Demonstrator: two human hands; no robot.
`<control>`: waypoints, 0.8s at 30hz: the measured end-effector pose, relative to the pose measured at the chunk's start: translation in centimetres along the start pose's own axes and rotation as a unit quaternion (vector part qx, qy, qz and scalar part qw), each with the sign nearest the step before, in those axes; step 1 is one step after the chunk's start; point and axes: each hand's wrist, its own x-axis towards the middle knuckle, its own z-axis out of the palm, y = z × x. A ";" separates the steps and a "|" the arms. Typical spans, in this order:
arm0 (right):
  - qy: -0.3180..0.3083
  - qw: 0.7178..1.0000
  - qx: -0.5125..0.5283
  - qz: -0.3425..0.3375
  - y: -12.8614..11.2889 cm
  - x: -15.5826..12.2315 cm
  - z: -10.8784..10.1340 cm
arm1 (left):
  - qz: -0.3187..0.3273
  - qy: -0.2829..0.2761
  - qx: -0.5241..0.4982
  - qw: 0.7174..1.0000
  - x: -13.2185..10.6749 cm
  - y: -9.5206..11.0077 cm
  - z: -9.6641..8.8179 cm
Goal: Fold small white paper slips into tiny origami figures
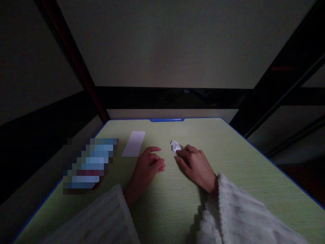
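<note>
A small white folded-paper figure (175,146), shaped somewhat like an origami frog, rests on the table. The index fingertip of my right hand (196,164) is at its near edge, seemingly touching it; the thumb is apart from the fingers and the other fingers are curled under. Left of the figure, my left hand (148,165) hovers with its index finger stretched out and its other fingers loosely bent, nothing in them. Just beyond that hand, a flat white rectangle of paper (134,144) lies on the tabletop.
The pale wood-grain table (248,176) has a blue edge and a blue lip (167,120) at its far side. A blurred-out, device-like rectangle (92,164) sits at the left. Behind the table stands a light panel (172,44) with dark framing.
</note>
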 end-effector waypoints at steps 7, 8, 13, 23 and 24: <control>0.045 0.996 -0.058 0.044 0.2 0.4 0.7 | -0.004 -0.010 0.001 1.000 0.1 -0.2 0.0; 0.048 0.997 -0.043 0.035 0.3 0.4 0.7 | -0.006 -0.009 0.002 1.000 0.1 -0.1 0.0; 0.058 0.997 0.043 -0.012 0.3 1.2 0.7 | 0.001 -0.012 0.013 1.000 0.0 0.1 0.0; 0.028 0.998 -0.006 -0.064 0.2 3.1 2.0 | 0.005 -0.024 0.036 0.999 0.1 -0.4 0.0; 0.027 0.997 -0.003 -0.068 0.2 3.0 1.9 | 0.008 -0.026 0.047 0.999 0.1 -0.4 0.0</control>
